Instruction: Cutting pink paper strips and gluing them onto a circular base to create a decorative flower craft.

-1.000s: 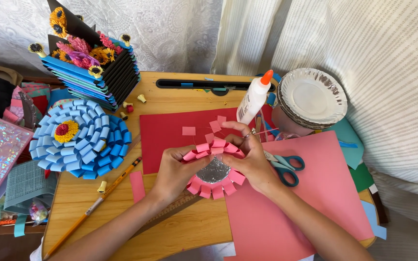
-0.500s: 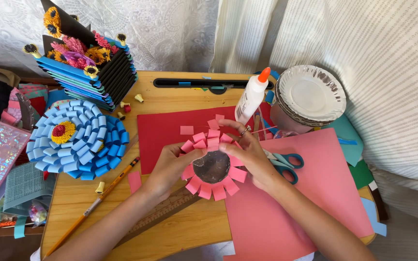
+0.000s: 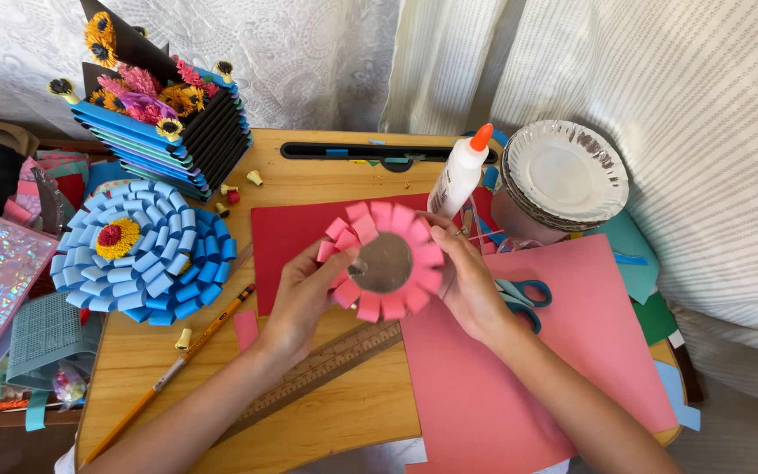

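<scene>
Above the middle of the wooden desk [image 3: 326,412], both hands lift a pink paper flower [image 3: 382,261], a disc ringed with looped paper petals around a bare grey centre. At its left side, the left hand [image 3: 302,303] pinches the petal rim between thumb and fingers; at its right side, the right hand [image 3: 467,285] cups the edge with fingers curled behind it. It looks very light and easily crushed, since the loops are only thin paper, so the stiffer disc rim seems the safest hold. Under it lie a red paper sheet [image 3: 287,237] and a pink paper sheet [image 3: 563,351]. Farther off stand a glue bottle [image 3: 460,173] and stacked paper plates [image 3: 563,171]. Left lies a blue paper flower [image 3: 138,250]; near are a wooden ruler [image 3: 326,369], a pencil [image 3: 173,373] and blue-handled scissors [image 3: 524,294].
</scene>
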